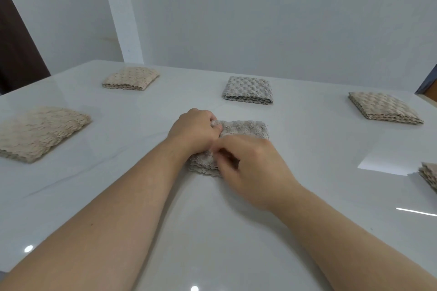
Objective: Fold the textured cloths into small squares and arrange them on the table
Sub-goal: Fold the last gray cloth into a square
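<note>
A grey textured cloth point(246, 129) lies folded into a small square in the middle of the white table point(212, 220). My left hand point(194, 131) grips its left edge, fingers curled over the far left corner. My right hand point(254, 170) covers the near part of the cloth, its thumb and fingers pinching the near edge layers. Other folded cloths lie around: a beige one point(131, 78) far left, a grey one point(248, 90) at the back centre, a beige one point(384, 107) far right, and a larger fluffy beige one point(40, 132) at the left.
Part of another folded beige cloth point(429, 175) shows at the right edge. A grey wall point(260, 19) stands behind the table. A dark door point(16, 49) is at the far left. The table's left edge runs close to the fluffy cloth.
</note>
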A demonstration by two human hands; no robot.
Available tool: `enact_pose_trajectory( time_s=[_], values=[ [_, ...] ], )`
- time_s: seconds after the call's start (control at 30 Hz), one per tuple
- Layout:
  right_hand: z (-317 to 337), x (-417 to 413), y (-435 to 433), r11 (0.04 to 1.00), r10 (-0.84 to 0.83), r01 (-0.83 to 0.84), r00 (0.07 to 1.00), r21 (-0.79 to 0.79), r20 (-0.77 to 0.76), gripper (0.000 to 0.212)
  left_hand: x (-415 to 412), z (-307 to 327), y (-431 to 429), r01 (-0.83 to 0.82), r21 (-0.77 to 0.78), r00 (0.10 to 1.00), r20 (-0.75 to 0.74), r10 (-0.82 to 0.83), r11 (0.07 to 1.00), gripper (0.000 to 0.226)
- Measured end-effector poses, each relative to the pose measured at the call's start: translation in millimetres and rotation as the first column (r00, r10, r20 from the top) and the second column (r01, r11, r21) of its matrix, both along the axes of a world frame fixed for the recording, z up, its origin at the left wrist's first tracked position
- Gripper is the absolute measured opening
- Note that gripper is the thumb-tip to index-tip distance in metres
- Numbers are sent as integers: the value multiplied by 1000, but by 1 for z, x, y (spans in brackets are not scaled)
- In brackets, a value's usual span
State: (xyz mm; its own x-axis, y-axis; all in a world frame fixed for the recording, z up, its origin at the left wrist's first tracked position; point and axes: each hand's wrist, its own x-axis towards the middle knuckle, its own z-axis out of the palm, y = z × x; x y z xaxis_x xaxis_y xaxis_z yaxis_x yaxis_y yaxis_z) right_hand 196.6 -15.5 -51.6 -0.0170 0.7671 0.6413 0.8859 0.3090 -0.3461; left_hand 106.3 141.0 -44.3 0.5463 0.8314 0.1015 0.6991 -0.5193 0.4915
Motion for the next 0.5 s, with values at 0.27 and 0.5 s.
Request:
enact_pose_trajectory(
  time_s=[0.27, 0.5],
  values=[
    [-2, 63, 7, 695, -659, 542, 743, -472, -118, 59, 1, 3, -2, 46, -3, 994, -95, -46, 999, 28],
    [11, 78, 1, 857, -473, 193, 665, -478, -579, 21, -2, 17, -15, 174, -223, 887, 459, -54, 959, 18]
  ],
)
